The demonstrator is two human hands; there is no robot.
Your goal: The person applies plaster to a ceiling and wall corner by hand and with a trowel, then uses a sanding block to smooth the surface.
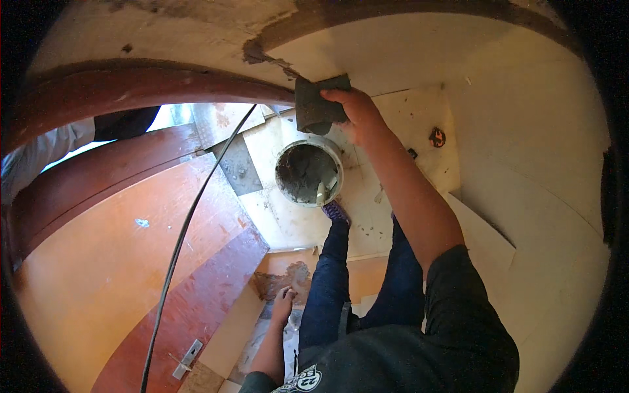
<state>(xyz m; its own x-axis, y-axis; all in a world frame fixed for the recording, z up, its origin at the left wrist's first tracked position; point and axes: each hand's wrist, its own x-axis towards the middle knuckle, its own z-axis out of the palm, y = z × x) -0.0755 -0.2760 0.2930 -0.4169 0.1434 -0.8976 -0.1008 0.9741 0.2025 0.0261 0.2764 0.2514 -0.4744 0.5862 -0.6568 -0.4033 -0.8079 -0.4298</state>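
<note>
High in front of me, my right hand grips a dark grey, sheet-like pad with its thumb across the front. The pad's lower edge curls over, and its exact kind is unclear. It lies at the wall by the end of a red-brown door frame, next to a strip of dark grey mortar. Below the pad, a round bucket of wet grey mortar stands on the floor, a pale handle leaning inside its rim. My left hand hangs low at my side, fingers curled, with nothing visible in them.
An orange-brown door stands open on the left, with a metal lock plate on it. A black cable hangs across it. Beyond the doorway shows another person's pale sleeve. A loose board leans at the right.
</note>
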